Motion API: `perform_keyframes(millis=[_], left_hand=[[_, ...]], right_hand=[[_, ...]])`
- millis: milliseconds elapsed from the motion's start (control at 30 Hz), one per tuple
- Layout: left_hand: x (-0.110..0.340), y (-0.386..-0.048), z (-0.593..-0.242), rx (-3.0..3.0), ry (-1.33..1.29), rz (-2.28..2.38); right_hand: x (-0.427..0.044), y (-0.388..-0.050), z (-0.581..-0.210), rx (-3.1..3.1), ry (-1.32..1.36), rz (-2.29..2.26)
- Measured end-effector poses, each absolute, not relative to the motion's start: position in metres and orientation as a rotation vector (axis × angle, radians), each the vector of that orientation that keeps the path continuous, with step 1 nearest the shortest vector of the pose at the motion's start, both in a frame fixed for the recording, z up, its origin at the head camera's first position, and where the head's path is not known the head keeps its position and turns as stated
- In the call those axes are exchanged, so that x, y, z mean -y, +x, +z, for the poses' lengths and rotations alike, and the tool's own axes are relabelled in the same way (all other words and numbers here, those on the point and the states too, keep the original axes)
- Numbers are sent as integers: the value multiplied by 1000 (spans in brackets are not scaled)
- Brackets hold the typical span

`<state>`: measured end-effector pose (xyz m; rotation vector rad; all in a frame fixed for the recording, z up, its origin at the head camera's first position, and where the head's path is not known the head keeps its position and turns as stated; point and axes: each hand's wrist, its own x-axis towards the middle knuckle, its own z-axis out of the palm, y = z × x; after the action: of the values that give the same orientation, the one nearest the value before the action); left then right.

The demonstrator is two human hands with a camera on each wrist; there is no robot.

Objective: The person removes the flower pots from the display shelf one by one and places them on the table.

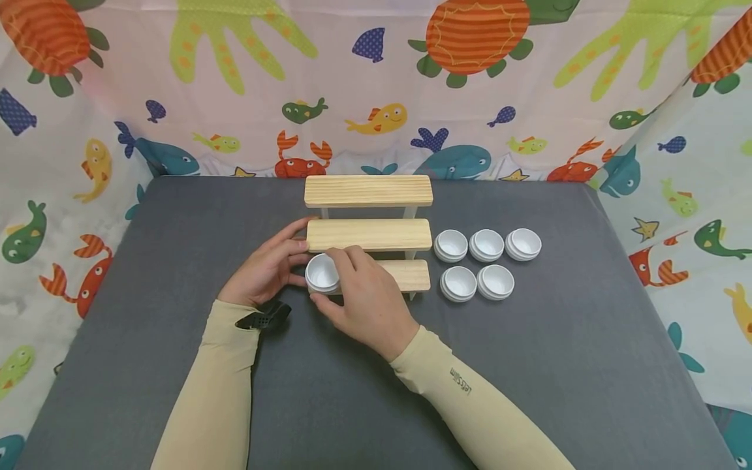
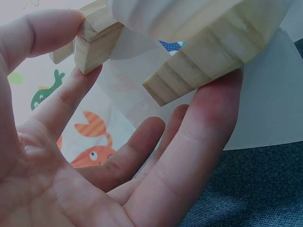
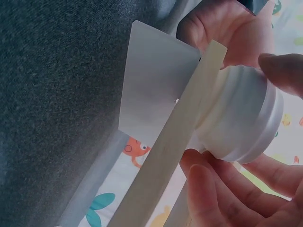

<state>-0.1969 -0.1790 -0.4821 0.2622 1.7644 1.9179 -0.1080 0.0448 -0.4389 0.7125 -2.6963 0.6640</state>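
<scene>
A three-tier wooden display rack (image 1: pixel 369 235) stands at the back middle of the table. My left hand (image 1: pixel 258 271) holds its left side: in the left wrist view, thumb and index finger pinch the end of the middle shelf (image 2: pixel 97 47), while another finger touches the lowest shelf (image 2: pixel 203 66) from below. On the left end of the lowest shelf sits a small stack of white bowls (image 1: pixel 323 271). My right hand (image 1: pixel 376 300) grips this stack, thumb on the near side and fingers beyond; the right wrist view shows the stacked bowls (image 3: pixel 241 113) against the shelf board (image 3: pixel 170 137).
Several more stacks of white bowls (image 1: pixel 486 245) stand in two rows to the right of the rack. A grey cloth (image 1: pixel 352 405) covers the table. Behind and at both sides hangs a curtain (image 1: pixel 247 104) printed with sea animals.
</scene>
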Motion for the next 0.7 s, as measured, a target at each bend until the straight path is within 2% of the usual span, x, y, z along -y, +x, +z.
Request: perform_keyframes(millis=[700], left_hand=[[180,-199,-483,-1771,263,1903]], right_hand=[[-49,-107,-436,2707,712,660]])
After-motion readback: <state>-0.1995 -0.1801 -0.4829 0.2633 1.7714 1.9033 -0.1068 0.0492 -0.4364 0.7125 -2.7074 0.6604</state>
